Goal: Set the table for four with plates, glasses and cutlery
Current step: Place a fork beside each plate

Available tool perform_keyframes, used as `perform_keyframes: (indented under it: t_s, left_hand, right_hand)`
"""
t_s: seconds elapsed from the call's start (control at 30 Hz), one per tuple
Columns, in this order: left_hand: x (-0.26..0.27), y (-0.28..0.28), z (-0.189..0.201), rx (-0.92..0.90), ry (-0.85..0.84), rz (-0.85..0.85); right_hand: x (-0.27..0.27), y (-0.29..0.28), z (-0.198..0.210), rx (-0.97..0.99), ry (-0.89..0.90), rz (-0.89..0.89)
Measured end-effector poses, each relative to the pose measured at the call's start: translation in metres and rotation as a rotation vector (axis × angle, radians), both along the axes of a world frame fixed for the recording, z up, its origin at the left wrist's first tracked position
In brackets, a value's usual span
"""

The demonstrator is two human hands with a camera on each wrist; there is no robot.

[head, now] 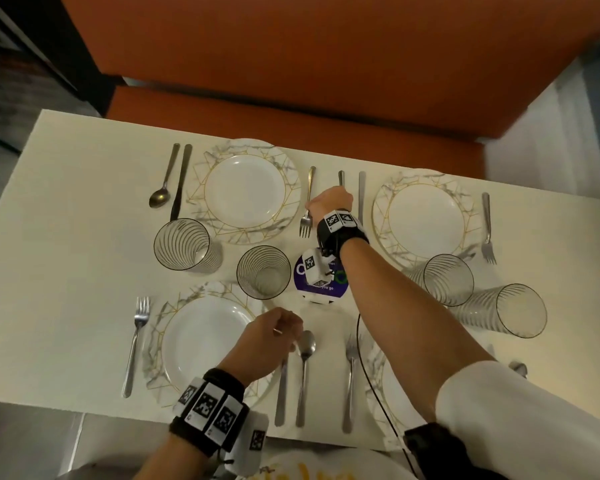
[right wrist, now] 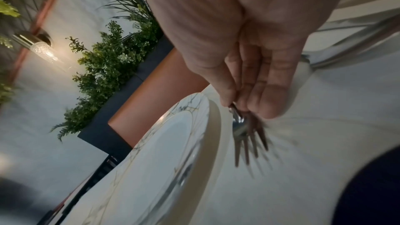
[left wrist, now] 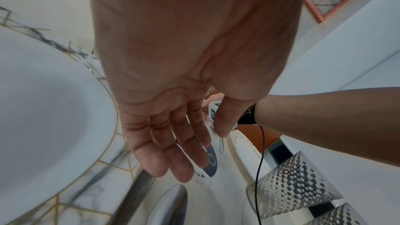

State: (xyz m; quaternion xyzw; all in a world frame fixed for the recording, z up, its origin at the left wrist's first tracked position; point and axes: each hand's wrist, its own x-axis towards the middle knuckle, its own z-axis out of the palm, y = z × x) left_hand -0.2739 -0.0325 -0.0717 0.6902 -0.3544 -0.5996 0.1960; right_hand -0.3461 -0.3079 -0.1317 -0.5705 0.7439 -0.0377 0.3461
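My right hand [head: 317, 206] [right wrist: 236, 105] reaches across the table and pinches the neck of a fork [head: 306, 216] [right wrist: 246, 136], tines toward me, just right of the far left plate [head: 219, 157] [right wrist: 173, 122]. My left hand [head: 284, 327] [left wrist: 207, 151] hovers with relaxed fingers and holds nothing, above the knife [head: 281, 393] and spoon [head: 306, 351] that lie right of the near left plate [head: 163, 327] [left wrist: 103, 158]. The far right plate [head: 381, 209] has a knife [head: 361, 195] to its left and a fork [head: 487, 230] to its right. Several ribbed glasses [head: 184, 244] stand between the plates.
A purple disc with a white marker cube [head: 321, 282] sits mid-table. My right arm hides most of the near right plate [head: 374, 368]. A black cable [head: 371, 375] runs past it. An orange bench [head: 326, 64] lines the far side. A fork [head: 136, 341] lies near the front edge.
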Motion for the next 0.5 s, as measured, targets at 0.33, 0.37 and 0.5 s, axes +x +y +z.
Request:
perform_keyframes:
  t_s: [0.33,0.37,0.5]
  left_hand:
    - [0.026,0.006,0.013,0.063,-0.043,-0.130]
    - [0.034,0.007,0.020,0.081,-0.043,-0.177]
    - [0.069,0.007,0.061,0.047,-0.080,-0.249]
  right_hand:
    - [-0.013,0.022,0.033,-0.190,-0.064,0.215]
    - [-0.016,0.029,0.040,-0.237,-0.127,0.237]
    - [-0.022,0.063,0.068,-0.335,-0.361,0.302]
